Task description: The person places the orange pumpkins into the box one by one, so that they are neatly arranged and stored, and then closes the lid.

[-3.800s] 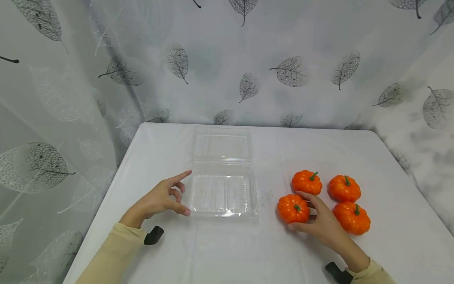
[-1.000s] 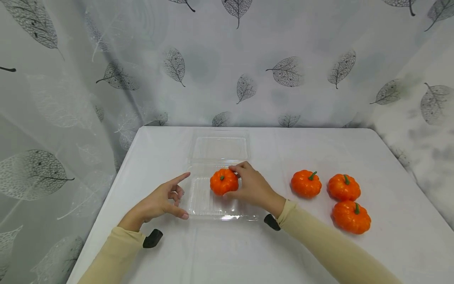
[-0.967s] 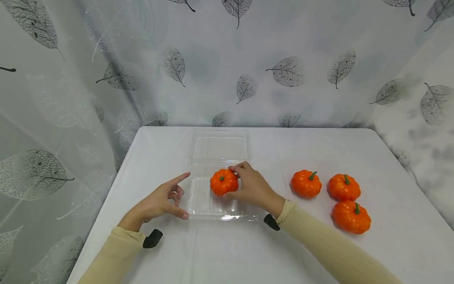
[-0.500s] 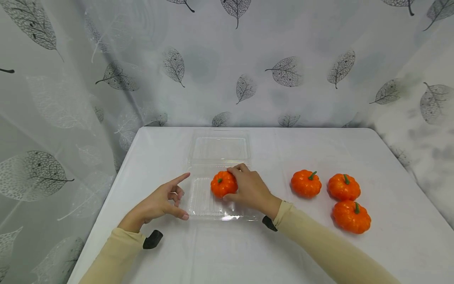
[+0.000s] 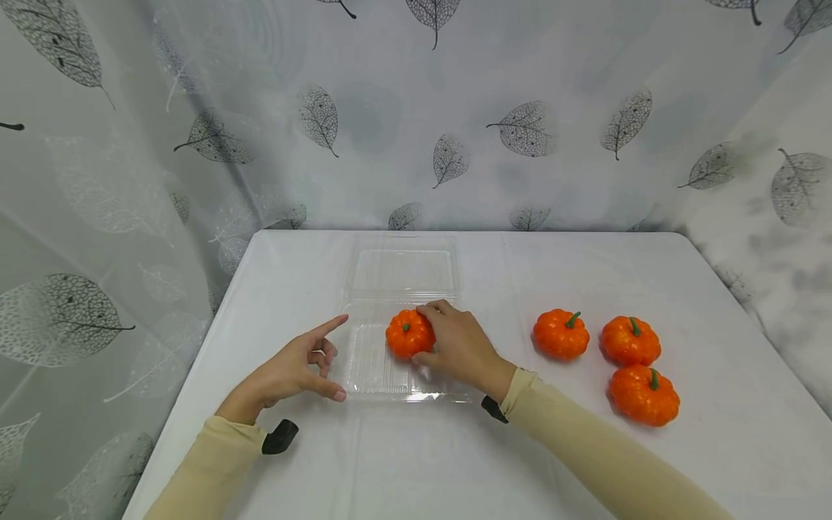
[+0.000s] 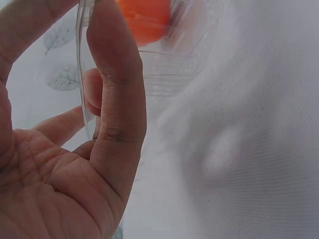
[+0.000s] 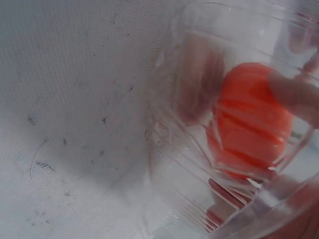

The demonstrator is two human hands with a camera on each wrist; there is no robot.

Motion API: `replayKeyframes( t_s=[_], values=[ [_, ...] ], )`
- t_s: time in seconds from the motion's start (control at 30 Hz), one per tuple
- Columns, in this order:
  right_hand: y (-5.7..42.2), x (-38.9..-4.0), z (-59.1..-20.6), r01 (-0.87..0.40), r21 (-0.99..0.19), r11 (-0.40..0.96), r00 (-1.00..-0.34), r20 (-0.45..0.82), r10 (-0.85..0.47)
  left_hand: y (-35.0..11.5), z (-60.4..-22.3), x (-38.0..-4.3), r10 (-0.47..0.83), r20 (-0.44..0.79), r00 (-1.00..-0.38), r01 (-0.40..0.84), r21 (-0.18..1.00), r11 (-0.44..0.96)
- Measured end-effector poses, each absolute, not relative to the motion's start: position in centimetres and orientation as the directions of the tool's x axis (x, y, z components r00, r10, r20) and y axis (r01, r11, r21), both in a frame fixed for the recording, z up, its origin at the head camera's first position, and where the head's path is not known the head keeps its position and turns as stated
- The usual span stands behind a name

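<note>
A clear plastic clamshell container (image 5: 364, 383) lies on the white table with its lid folded back behind it. My right hand (image 5: 464, 350) grips a small orange toy pumpkin (image 5: 408, 334) with a green stem, inside the container's base, thumb at the near side and fingers at the far side. Through the clear wall, the right wrist view shows the same pumpkin (image 7: 249, 122) with a fingertip on it. At the container's left edge, my left hand (image 5: 289, 372) has its index finger and thumb extended and spread, tips right at the rim; its other fingers are bent.
Toward the right of the table are three more orange pumpkins: one nearer the container (image 5: 561, 335), one farther right (image 5: 630, 341) and one in front of that (image 5: 645, 395). A leaf-patterned curtain (image 5: 403, 108) hangs behind the table (image 5: 416, 462).
My right hand has carried the pumpkin from the group on the right leftward into the container. In the last second it has shifted only slightly. The left hand has stayed at the rim.
</note>
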State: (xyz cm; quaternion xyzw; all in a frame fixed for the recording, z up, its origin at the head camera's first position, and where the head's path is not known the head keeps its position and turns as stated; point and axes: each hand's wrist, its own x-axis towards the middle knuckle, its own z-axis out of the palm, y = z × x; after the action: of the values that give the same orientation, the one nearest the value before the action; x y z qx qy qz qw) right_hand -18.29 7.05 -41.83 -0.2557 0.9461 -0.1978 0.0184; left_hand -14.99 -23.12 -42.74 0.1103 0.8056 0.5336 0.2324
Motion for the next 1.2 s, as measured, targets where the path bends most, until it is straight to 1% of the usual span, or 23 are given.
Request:
replayKeyframes(
  t_s=[0.33, 0.67, 0.8, 1.0, 1.13, 1.2],
  values=[
    [7.1, -18.3, -42.1, -0.497, -0.338, 0.799, -0.862, 0.083, -0.501, -23.2, -42.8, -15.0, 0.428, -0.256, -0.867, -0.072, 0.913, 0.401],
    [7.1, -18.4, -42.5, -0.511, -0.314, 0.8, -0.857, 0.109, -0.504, -23.1, -42.7, -15.1, 0.432, -0.251, -0.866, -0.067, 0.915, 0.397],
    [7.1, -18.3, -42.4, -0.504, -0.322, 0.802, -0.86, 0.095, -0.502, -23.1, -42.7, -15.0, 0.431, -0.251, -0.867, -0.068, 0.915, 0.397],
    [7.4, -18.3, -41.5, -0.431, -0.458, 0.777, -0.878, 0.013, -0.479, -23.1, -42.7, -15.0, 0.43, -0.255, -0.866, -0.07, 0.913, 0.401],
    [7.8, -18.2, -40.7, -0.372, -0.586, 0.72, -0.89, 0.005, -0.456, -23.1, -42.6, -14.9, 0.428, -0.255, -0.867, -0.071, 0.913, 0.402],
    [7.9, -18.2, -40.5, -0.334, -0.665, 0.668, -0.894, -0.001, -0.449, -23.1, -42.6, -14.9, 0.428, -0.255, -0.867, -0.07, 0.913, 0.402]
  ],
)
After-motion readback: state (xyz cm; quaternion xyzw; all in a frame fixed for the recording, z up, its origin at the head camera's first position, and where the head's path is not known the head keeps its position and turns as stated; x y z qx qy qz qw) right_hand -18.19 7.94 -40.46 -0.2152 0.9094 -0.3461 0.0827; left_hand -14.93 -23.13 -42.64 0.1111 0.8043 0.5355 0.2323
